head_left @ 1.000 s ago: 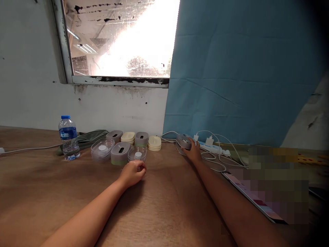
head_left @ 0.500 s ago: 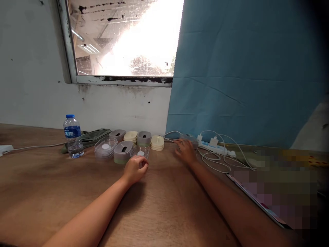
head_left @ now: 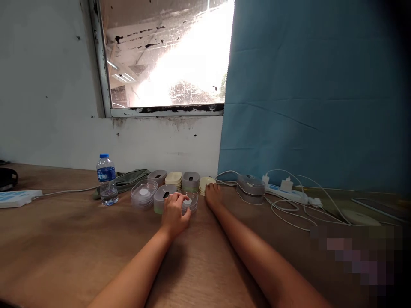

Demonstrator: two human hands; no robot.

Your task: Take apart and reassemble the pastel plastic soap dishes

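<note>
My left hand [head_left: 175,212] is over the front of the container group with its fingers apart. It is beside a grey lidded container [head_left: 159,200] with a dark slot and a short stack of clear round-cornered tubs [head_left: 194,201]; I cannot tell whether the fingertips touch either. My right hand [head_left: 213,196] reaches to the right side of a stack of cream lids [head_left: 205,184]. Its fingertips lie at the stack's edge, loosely bent and not closed round it. Another stack of cream lids [head_left: 174,178] stands between two grey containers [head_left: 190,180] at the back.
A water bottle [head_left: 107,182] with a blue cap stands left of a clear tub stack [head_left: 143,195], with grey-green cloth [head_left: 131,179] behind. Right of my hands sit a grey lidded box [head_left: 250,190], a power strip [head_left: 285,193] and looped white cables [head_left: 289,209]. A window is above.
My right hand has left the grey box at the right and moved left to the cream stack. My left hand's fingers have spread. The view has shifted, so things sit further right and lower.
</note>
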